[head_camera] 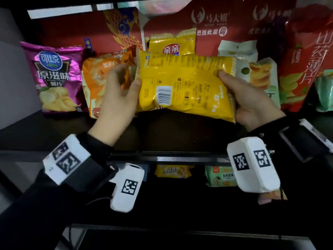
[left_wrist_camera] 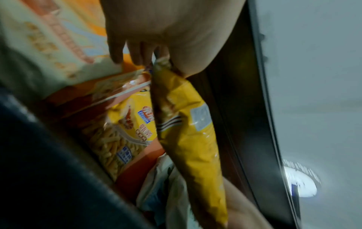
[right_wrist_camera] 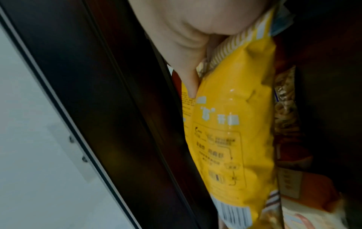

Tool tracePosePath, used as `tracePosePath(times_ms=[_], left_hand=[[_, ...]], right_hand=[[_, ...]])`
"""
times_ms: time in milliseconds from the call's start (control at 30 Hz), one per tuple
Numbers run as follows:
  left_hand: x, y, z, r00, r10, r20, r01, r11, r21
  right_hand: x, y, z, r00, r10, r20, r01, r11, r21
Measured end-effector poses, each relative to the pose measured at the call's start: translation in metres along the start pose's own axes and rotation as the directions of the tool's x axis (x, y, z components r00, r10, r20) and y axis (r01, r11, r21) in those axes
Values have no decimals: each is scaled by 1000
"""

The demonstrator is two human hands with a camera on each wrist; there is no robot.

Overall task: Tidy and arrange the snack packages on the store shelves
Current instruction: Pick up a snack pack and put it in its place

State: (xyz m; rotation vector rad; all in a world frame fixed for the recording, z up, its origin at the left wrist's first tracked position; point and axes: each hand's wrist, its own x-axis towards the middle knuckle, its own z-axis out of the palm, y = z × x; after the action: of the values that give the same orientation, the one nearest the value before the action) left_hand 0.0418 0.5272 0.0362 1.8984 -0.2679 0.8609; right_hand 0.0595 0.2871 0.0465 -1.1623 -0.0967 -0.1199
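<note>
A: Nearest the lens, which hand is closer to the package?

B: Neither. The left hand point(head_camera: 118, 91) pinches one end seam and the right hand point(head_camera: 252, 98) clasps the other, so the yellow snack package point(head_camera: 185, 85) spans them, long axis parallel to the shelf's front edge point(head_camera: 167, 157).

A: Its position?

B: Back face outward, held over the shelf's middle, before a matching yellow bag point(head_camera: 171, 45).

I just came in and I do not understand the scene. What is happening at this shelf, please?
A person is arranging snacks on a dark store shelf. Both hands hold one yellow snack bag sideways, its printed back with the barcode facing the person: the left hand pinches one sealed end, the right hand grips the other. Behind it stand a purple chip bag, an orange bag and another yellow bag.
</note>
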Motion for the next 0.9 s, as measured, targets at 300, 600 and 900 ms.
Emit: tracePosePath(times_ms=[300, 600, 900], left_hand=[[-21, 59, 19, 793, 342, 503, -607, 499, 618], [13, 54, 21, 931, 260, 255, -332, 894, 302], [19, 53, 28, 695, -238, 679, 561, 770, -305]], right_hand=[[-10, -18, -9, 992, 121, 43, -125, 985, 117], [-24, -24, -15, 987, 114, 110, -116, 993, 15], [-24, -9, 7, 986, 80, 145, -30, 946, -322]])
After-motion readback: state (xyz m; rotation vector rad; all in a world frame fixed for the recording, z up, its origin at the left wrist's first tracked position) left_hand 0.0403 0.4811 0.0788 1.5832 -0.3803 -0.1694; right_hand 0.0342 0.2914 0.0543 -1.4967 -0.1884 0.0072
